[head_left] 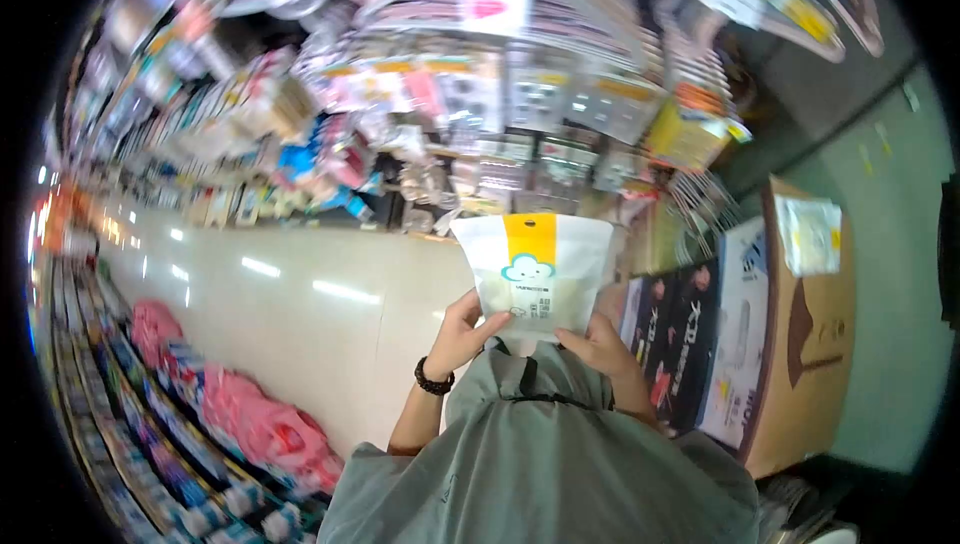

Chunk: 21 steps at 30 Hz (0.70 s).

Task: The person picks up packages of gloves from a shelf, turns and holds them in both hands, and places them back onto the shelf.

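Observation:
A white pouch (pixel 540 279) with a yellow stripe and a blue cloud print is held upright in front of the body. My left hand (pixel 466 332) grips its lower left edge, thumb on the front, with a dark beaded bracelet (pixel 434 377) on the wrist. At the lower right edge, my right hand (pixel 602 346) holds the same pouch, its thumb also on the front. The other fingers of both hands are mostly hidden behind the pouch.
Shelves of packaged goods (pixel 470 94) and hangers (pixel 590 9) stand ahead. To the right are a cardboard box (pixel 820 344) with a small packet (pixel 810 236) on it, and dark boxes (pixel 675 334). Pink bundles (pixel 265 419) lie over the left racks, beside glossy floor (pixel 300 329).

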Each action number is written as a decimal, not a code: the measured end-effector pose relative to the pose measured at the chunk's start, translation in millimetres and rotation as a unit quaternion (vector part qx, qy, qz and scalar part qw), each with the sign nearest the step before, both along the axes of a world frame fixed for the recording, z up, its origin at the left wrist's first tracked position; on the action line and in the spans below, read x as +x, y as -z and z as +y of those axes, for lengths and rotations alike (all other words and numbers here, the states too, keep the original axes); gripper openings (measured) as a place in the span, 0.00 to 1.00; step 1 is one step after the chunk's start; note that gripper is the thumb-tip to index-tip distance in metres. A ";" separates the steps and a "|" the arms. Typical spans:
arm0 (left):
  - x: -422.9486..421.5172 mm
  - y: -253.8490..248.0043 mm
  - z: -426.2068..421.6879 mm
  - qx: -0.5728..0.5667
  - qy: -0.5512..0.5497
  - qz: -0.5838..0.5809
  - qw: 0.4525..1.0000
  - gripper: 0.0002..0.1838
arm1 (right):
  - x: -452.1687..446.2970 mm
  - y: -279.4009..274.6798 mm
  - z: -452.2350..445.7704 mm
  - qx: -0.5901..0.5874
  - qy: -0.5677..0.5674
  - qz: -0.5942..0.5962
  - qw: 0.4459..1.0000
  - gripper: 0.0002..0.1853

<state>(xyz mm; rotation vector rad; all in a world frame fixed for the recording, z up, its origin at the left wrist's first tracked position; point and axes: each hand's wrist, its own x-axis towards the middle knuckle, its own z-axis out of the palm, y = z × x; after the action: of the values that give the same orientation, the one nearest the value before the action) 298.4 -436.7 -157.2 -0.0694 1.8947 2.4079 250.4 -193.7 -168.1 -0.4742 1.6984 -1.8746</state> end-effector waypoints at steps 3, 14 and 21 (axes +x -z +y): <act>54.7 11.0 -31.3 0.127 -0.183 0.020 0.975 0.24 | 11.8 -4.8 -55.9 0.033 -0.099 0.030 0.994 0.18; 188.5 39.8 -112.7 0.186 -0.534 0.018 0.824 0.20 | 56.2 -5.4 -245.7 0.064 -0.412 0.043 0.908 0.24; 187.9 48.9 -187.3 0.202 -0.608 -0.015 0.768 0.20 | 54.8 12.7 -358.8 0.061 -0.467 -0.076 0.879 0.23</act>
<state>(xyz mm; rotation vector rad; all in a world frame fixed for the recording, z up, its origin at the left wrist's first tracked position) 486.3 -624.0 -206.1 -1.7804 1.3505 3.3648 305.2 -552.5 -180.8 -0.8733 1.1334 -1.0486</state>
